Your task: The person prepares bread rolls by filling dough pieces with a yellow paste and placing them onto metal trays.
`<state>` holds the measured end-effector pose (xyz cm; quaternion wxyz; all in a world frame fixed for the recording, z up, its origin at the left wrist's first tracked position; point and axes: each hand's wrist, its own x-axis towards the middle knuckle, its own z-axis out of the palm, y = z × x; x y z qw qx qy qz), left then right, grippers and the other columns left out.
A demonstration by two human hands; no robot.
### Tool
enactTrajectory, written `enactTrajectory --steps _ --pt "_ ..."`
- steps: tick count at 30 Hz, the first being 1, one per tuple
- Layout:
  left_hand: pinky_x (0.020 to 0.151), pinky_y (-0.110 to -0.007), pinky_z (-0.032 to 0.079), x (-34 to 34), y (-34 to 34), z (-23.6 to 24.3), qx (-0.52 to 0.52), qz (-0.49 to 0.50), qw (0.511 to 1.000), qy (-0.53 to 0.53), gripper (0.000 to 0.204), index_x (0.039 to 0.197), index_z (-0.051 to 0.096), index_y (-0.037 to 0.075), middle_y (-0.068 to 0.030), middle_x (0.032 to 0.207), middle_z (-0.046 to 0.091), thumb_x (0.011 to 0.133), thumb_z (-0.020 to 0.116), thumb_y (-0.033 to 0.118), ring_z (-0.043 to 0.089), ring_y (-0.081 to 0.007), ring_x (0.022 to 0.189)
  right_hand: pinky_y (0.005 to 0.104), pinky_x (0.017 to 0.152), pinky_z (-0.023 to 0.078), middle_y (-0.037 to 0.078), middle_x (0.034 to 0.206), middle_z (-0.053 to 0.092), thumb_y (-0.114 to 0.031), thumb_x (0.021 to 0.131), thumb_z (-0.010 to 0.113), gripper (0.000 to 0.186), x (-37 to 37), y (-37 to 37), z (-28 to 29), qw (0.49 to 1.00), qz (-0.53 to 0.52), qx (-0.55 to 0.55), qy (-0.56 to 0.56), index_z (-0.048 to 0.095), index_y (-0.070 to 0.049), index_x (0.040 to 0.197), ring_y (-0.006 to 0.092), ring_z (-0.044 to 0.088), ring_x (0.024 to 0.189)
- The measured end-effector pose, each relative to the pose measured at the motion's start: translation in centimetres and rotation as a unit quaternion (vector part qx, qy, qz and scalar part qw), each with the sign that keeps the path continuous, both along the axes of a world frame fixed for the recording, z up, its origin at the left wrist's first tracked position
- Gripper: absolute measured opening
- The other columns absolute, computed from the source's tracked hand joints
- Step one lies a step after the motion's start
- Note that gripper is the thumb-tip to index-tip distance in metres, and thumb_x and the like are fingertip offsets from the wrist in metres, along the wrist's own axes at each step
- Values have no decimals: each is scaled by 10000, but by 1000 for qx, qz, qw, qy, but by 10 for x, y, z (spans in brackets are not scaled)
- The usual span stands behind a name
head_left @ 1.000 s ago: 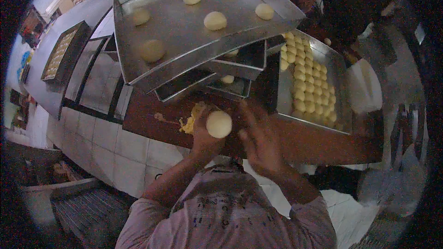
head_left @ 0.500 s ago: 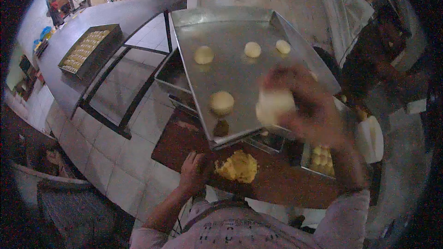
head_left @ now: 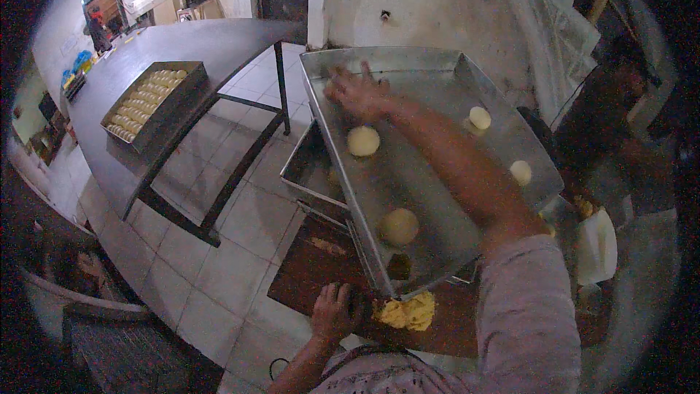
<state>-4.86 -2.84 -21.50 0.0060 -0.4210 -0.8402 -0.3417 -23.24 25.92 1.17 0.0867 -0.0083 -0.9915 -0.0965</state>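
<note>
My right arm reaches across a large metal baking tray [head_left: 437, 197]. My right hand [head_left: 356, 93] is at its far left corner, palm down, fingers spread; whether a dough ball lies beneath is hidden. One pale dough ball [head_left: 363, 141] sits just nearer than that hand, and a larger dough ball [head_left: 399, 227] lies toward the near end. Two more, a far dough ball [head_left: 478, 118] and a right-hand dough ball [head_left: 520, 173], rest beyond my forearm. My left hand [head_left: 334, 312] is curled on the brown board, beside something dark and left of a soft yellow mass [head_left: 408, 311].
Another metal tray [head_left: 315, 168] sits under the big one, above the brown tabletop [head_left: 310, 266]. On the dark table [head_left: 240, 44] at the left stands a tray of dough balls [head_left: 149, 106] in rows. A white container [head_left: 596, 248] and another person [head_left: 609, 109] are at the right.
My right hand has gone from the tray's near right, where it held a dough ball, to its far left corner and spread its fingers. The whole view has shifted; my left hand stays by the yellow mass.
</note>
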Motion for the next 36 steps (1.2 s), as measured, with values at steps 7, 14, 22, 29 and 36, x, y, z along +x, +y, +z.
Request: enactTrajectory --steps 7,14,22,29,36 --pt "703 -467 460 5 5 7 7 40 988 150 390 993 547 -2 -199 924 533 795 622 325 537 -386 849 450 880 461 188 1120 602 -390 883 540 418 136 44 113 880 42 -97 463 570 -83 1166 368 578 1006" --pt "718 -459 462 -12 -19 11 43 34 998 33 336 1003 545 -11 -193 957 532 842 589 281 555 -371 838 330 772 468 107 933 650 -255 919 551 266 370 40 46 749 -136 -170 625 619 -46 1069 207 598 883" --pt "757 -385 450 -21 -44 -43 128 42 990 40 188 1061 531 -3 -149 956 532 886 513 63 525 -294 909 448 812 455 154 959 614 -320 821 627 391 491 57 -177 875 -463 -141 14 547 -49 1092 339 585 957" --pt "775 -319 455 27 -40 50 156 3 985 -67 197 1093 536 7 -90 945 569 907 501 62 556 -187 896 395 766 505 187 975 612 -64 723 674 467 495 37 -120 857 -469 -146 155 465 -21 1139 311 615 924" --pt "892 -351 448 71 -30 107 140 -215 931 -260 412 1239 481 25 -122 1188 550 867 619 137 490 -222 1140 390 865 459 139 1007 551 -113 770 680 373 445 -100 -19 900 -74 -340 262 493 -59 1088 310 584 935"
